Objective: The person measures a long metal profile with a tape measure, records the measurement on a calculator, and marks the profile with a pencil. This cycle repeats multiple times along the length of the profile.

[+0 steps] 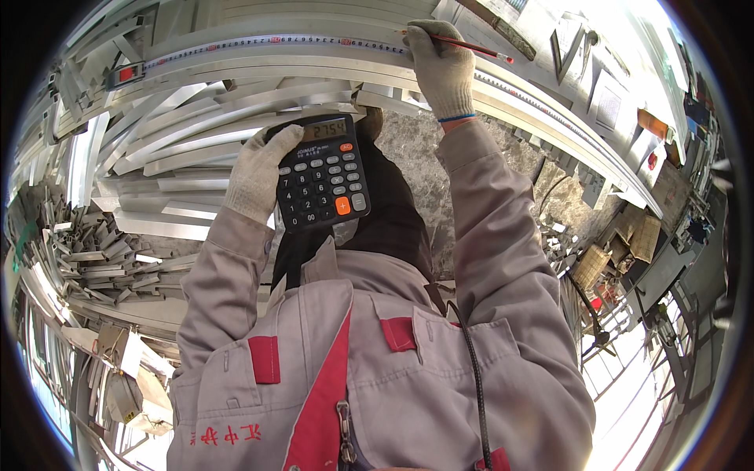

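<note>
My left hand [255, 169], in a pale knit glove, is closed around the upper left edge of a black calculator [314, 187], thumb beside its lit display. The calculator has dark keys and a few orange ones, and it hangs in front of my legs. My gloved right hand [442, 74] pinches a red pencil [473, 47] whose tip points left. That hand rests on a long pale metal profile [338, 64], against a pulled-out tape measure [275, 41]. The tape's red and black case [126, 75] lies at the far left, and the blade passes under or behind my right hand.
Loose metal strips [181, 141] fan out below the profile on the left, with a heap of short offcuts [110, 263] nearer me. Cardboard boxes [126, 377] stand at the lower left. Woven baskets or cartons [593, 267] sit on the right. Concrete floor [416, 149] shows near my legs.
</note>
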The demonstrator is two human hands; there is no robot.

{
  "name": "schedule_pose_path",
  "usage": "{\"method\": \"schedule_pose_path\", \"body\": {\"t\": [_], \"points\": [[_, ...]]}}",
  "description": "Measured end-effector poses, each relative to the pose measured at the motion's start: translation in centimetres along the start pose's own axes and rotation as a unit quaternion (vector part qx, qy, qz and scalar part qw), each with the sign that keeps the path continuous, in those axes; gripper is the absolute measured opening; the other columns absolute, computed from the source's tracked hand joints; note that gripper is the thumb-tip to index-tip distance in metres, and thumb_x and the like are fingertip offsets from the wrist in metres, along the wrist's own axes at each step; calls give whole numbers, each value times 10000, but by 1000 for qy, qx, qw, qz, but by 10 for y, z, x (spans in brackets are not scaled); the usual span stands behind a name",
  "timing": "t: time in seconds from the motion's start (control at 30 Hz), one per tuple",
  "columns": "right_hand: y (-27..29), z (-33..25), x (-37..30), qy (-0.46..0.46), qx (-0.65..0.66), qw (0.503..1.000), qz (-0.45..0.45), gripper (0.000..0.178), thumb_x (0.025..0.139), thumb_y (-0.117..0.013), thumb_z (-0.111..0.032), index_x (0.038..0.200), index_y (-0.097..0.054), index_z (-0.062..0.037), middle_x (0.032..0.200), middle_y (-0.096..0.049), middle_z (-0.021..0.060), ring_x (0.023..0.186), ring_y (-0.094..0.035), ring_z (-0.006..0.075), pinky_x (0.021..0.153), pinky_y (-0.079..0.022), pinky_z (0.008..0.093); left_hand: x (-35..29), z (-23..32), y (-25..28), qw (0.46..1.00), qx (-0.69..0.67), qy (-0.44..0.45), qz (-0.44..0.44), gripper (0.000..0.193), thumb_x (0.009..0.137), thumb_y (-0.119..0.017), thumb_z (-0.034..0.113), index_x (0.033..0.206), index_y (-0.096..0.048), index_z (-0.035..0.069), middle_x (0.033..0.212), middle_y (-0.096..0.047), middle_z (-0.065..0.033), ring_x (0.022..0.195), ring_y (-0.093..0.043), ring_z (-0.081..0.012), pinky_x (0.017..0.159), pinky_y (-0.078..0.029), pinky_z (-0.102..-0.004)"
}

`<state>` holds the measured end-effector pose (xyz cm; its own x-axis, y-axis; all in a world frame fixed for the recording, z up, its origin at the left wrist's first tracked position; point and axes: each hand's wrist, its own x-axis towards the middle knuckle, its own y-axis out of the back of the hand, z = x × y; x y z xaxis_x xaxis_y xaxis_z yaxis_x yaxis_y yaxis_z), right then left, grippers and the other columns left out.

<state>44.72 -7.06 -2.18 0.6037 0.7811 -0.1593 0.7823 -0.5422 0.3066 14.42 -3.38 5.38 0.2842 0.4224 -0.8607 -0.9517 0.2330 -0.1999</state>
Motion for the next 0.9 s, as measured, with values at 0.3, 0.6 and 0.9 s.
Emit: {"method": "schedule_pose_path", "body": {"t": [0.3, 0.6, 0.9], "points": [[15, -41, -40, -47, 53, 997, 12, 220, 1062, -676, -160, 1224, -753, -33, 1008, -798, 93, 857, -739, 134, 710, -579, 271, -12, 8, 16, 999, -20, -40, 5, 237, 975, -823, 207, 1138, -759, 47, 976, -787, -58, 791, -753, -124, 683, -636, -253], [18, -91, -172, -68, 147, 987, 5, 181, 1055, -621, -18, 1177, -754, -21, 1029, -794, 86, 970, -742, 137, 841, -580, 291, -32, 16, 24, 997, -9, -72, -15, 220, 984, -812, 186, 1141, -758, 42, 971, -786, -63, 791, -764, -129, 663, -654, -266], [-3, -126, -238, 171, -30, 984, -39, 207, 906, -701, 98, 1003, -709, -84, 1072, -789, 91, 1162, -715, 279, 977, -580, 378, -49, 21, 26, 989, 62, -130, -36, 293, 964, -831, 269, 1137, -772, 39, 964, -785, -52, 737, -751, -125, 641, -631, -251]]}}
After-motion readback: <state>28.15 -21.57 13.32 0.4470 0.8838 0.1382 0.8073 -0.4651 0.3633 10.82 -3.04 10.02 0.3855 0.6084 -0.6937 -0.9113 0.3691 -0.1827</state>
